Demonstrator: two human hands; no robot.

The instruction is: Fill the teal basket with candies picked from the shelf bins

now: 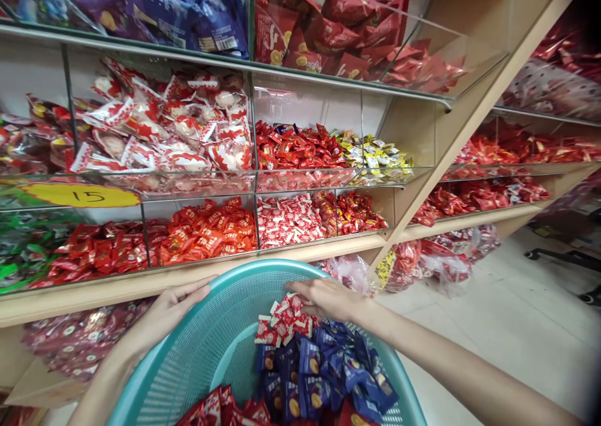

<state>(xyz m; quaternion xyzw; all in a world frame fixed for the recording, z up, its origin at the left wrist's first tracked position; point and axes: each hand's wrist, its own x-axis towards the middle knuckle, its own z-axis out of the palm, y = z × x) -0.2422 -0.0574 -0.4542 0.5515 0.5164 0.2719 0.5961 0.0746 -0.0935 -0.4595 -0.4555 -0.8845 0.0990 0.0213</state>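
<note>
A teal mesh basket sits low in front of me. My left hand grips its far left rim, fingers curled over the edge. Inside the basket, my right hand lies palm down on a small heap of red-and-white wrapped candies, fingers closed onto them. Below that heap lie several dark blue snack packets, and red packets show at the basket's near edge.
A wooden shelf unit with glass-fronted bins of red, white, yellow and green wrapped sweets stands right behind the basket. A yellow price tag reads 15. Bagged sweets lie under the shelf. Pale tiled floor spreads to the right.
</note>
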